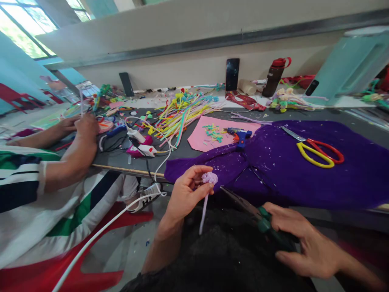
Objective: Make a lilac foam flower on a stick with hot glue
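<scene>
Pinched between the thumb and fingers of my left hand (190, 190) is a lilac pipe-cleaner flower (209, 178), its bumpy head upright and its stem (204, 215) hanging below. My right hand (304, 239) is closed round the green grips of long-nose pliers (243, 205). Their dark, pointed jaws aim left at the flower, a short distance from it and not touching. Beyond both hands a purple cloth (304, 182), flecked with bits of fluff, covers the table edge. Scissors (317, 152) with red and yellow handles lie on it.
A blue glue gun (241, 136) rests on pink paper (197, 140) with coloured scraps. Behind lie bundled pipe cleaners (185, 115). A phone (232, 75), brown bottle (275, 77) and teal jug (349, 67) stand at the back. A power strip (141, 150) and a co-worker's hands (86, 125) are left.
</scene>
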`<state>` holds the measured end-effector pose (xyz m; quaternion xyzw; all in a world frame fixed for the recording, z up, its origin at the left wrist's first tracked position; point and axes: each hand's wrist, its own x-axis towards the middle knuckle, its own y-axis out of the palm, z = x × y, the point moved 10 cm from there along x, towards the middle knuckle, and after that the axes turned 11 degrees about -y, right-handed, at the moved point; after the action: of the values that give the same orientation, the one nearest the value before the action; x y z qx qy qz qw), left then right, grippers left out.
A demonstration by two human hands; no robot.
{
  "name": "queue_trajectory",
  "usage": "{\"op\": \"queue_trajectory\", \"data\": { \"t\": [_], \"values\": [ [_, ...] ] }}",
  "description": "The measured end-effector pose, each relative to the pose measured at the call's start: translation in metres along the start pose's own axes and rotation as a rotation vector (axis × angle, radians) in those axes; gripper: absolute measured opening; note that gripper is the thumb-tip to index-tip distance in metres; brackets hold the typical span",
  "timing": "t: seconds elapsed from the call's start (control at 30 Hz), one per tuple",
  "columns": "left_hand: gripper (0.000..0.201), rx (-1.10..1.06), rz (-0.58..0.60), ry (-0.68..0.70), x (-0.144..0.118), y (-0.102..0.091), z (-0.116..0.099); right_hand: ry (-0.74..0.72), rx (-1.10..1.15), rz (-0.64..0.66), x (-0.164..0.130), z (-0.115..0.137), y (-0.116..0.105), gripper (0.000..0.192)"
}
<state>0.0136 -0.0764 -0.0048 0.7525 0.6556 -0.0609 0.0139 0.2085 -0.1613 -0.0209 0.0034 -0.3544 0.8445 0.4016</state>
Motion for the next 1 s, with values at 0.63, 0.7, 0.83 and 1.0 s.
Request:
{"op": "queue_trajectory", "data": {
  "t": [0.63, 0.7, 0.83, 1.0],
  "values": [
    [0.030, 0.488, -0.121, 0.253, -0.008, 0.010, -0.017, 0.073, -0.125, 0.100, 0.006, 0.000, 0.004, 0.021],
    [0.029, 0.525, -0.134, 0.288, -0.009, 0.011, -0.019, 0.064, -0.137, 0.082, 0.005, -0.002, 0.002, 0.023],
    [0.027, 0.591, -0.153, 0.341, -0.011, 0.013, -0.021, 0.043, -0.147, 0.099, 0.003, -0.006, 0.006, 0.024],
    [0.030, 0.659, -0.155, 0.392, -0.012, 0.016, -0.020, 0.029, -0.130, 0.113, 0.004, -0.007, 0.008, 0.020]
  ]
}}
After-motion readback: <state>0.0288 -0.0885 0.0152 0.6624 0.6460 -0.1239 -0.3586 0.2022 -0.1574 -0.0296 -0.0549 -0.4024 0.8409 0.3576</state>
